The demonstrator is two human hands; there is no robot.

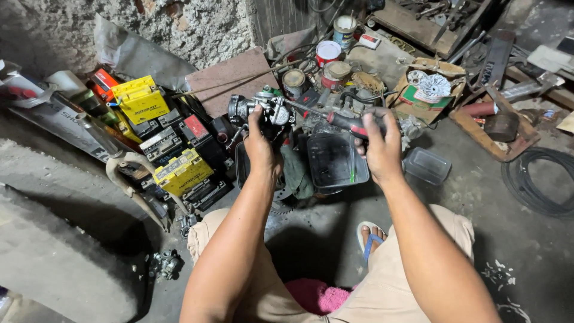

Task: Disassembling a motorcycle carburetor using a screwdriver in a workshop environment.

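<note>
While our left hand (pixel 260 143) grips the metal carburetor (pixel 263 109) above the black tray (pixel 335 164), our right hand (pixel 379 143) clamps the red-handled screwdriver (pixel 341 121); we should keep its tip seated squarely and the part steady.

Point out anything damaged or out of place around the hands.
Nothing looks broken. The left hand holds a metal carburetor, the right hand a screwdriver; batteries lie heaped askew.
</note>
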